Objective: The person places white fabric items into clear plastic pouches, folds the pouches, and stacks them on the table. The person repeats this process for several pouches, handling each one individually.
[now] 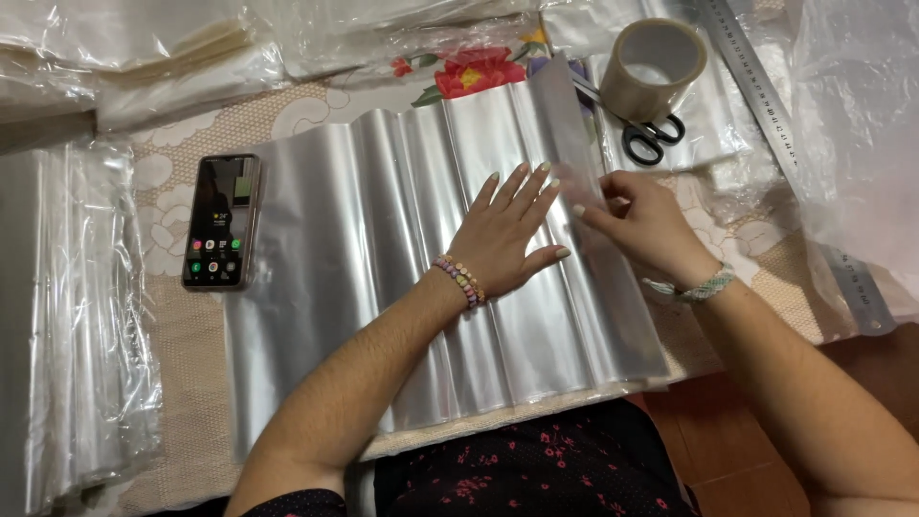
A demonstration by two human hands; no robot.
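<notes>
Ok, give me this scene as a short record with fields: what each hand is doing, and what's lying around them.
left hand: flat, palm down, fingers spread on the clear plastic sheet
right hand: pinching the sheet's raised right edge
phone: left of the sheet, screen lit
tape roll: top right, standing on the scissors
metal ruler: far right, running diagonally
plastic stack: left edge of the table
</notes>
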